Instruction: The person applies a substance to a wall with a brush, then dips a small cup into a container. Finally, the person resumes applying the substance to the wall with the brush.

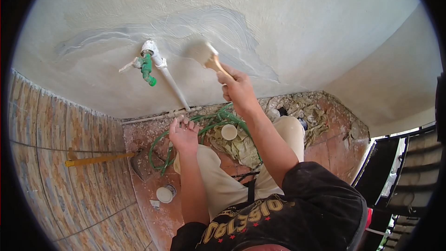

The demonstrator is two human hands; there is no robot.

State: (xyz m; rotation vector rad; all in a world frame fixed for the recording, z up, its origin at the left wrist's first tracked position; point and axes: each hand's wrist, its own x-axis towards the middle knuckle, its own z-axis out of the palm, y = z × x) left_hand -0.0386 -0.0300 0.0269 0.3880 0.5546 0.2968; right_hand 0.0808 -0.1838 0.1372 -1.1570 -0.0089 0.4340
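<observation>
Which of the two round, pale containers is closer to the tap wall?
The container beside the green hose; the other container stands farther back, outside the left forearm.

Above the hands, the wall looks matt, with a wet, ridged grey patch; the tap's spout is green-painted.

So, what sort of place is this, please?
It looks like a small outdoor corner, perhaps a patio, under renovation: a wall with wet grey coating, a green tap on white pipe, and a floor covered with debris.
</observation>
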